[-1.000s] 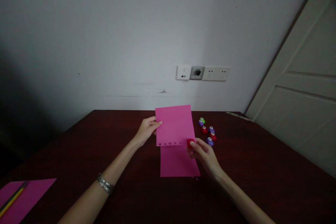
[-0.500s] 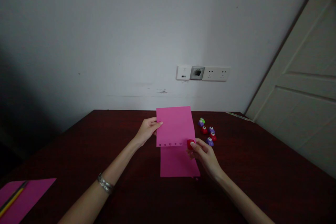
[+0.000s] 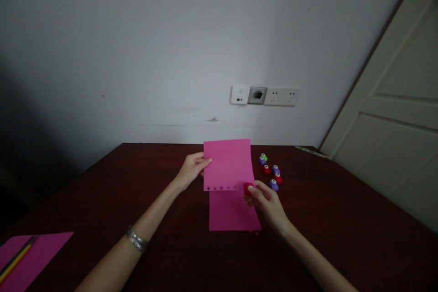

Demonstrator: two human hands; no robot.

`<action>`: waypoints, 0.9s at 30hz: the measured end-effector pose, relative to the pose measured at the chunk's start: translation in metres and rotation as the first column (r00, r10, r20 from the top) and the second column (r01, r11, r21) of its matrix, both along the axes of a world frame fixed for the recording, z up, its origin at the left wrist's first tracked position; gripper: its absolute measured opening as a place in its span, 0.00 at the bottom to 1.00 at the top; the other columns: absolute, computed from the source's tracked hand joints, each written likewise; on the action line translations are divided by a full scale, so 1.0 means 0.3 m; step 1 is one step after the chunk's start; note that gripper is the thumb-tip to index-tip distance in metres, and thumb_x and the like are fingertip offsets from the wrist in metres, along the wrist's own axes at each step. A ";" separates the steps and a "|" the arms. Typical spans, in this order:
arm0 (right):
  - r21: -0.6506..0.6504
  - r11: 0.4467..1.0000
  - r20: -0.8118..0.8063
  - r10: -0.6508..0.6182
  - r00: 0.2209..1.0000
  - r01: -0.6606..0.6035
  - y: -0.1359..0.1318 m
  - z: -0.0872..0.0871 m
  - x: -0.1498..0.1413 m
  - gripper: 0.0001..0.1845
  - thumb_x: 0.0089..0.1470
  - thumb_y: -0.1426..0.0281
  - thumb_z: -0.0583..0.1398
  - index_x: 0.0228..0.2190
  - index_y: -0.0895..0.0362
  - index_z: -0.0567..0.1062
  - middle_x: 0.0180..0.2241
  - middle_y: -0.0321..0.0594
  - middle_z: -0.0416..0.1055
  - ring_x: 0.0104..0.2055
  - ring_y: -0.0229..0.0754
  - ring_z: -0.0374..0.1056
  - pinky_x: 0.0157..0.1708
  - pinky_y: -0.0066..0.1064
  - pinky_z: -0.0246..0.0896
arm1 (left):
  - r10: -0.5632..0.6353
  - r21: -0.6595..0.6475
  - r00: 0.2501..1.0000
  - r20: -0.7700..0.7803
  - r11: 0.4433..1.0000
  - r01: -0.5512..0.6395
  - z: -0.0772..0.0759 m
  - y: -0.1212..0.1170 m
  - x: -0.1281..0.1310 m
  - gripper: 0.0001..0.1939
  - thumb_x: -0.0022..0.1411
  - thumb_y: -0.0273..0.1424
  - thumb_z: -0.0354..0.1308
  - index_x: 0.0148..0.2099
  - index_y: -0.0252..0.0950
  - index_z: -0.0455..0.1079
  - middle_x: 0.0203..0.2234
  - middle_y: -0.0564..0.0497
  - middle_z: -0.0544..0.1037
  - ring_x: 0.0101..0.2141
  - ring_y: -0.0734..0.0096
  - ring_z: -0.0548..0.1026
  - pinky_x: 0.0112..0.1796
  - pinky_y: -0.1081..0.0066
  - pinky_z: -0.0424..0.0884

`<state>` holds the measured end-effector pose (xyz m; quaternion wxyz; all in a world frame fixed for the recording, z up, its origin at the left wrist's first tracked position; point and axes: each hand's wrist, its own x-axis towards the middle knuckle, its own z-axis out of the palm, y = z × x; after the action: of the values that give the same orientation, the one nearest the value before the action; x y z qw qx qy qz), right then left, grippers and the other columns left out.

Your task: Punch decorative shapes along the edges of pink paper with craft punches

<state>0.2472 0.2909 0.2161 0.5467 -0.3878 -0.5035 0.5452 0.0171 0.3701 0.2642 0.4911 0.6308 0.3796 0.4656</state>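
A pink sheet of paper is held up off the table, its left edge pinched by my left hand. Small punched shapes, a heart among them, run along its lower edge. At the lower right corner my right hand grips a red craft punch, thumb on its pale button, with the paper's edge at the punch. Beneath lies a second pink sheet on the table, partly covered by the raised one. Tiny pink scraps lie by its lower right corner.
Several red, purple and green craft punches stand right of the paper on the dark red table. Two pencils rest on another pink sheet at the near left. Behind are a wall with sockets and a door at right.
Almost nothing differs. The raised sheet's upper right corner has shifted slightly to the right; both hands keep their places and their holds.
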 end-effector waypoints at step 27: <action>0.062 0.998 0.032 0.017 0.999 -0.019 -0.002 -0.004 0.006 0.13 0.48 0.60 0.59 0.25 0.57 0.68 0.21 0.35 0.68 0.23 0.36 0.65 0.24 0.28 0.61 | -0.040 0.007 0.999 -0.006 0.999 0.040 -0.012 0.010 -0.005 0.17 0.54 0.35 0.56 0.45 0.33 0.68 0.28 0.47 0.75 0.22 0.77 0.68 0.23 0.75 0.63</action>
<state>0.2491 0.2904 0.2150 0.5455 -0.3743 -0.5325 0.5280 0.0156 0.3731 0.2606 0.4971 0.6411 0.3668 0.4553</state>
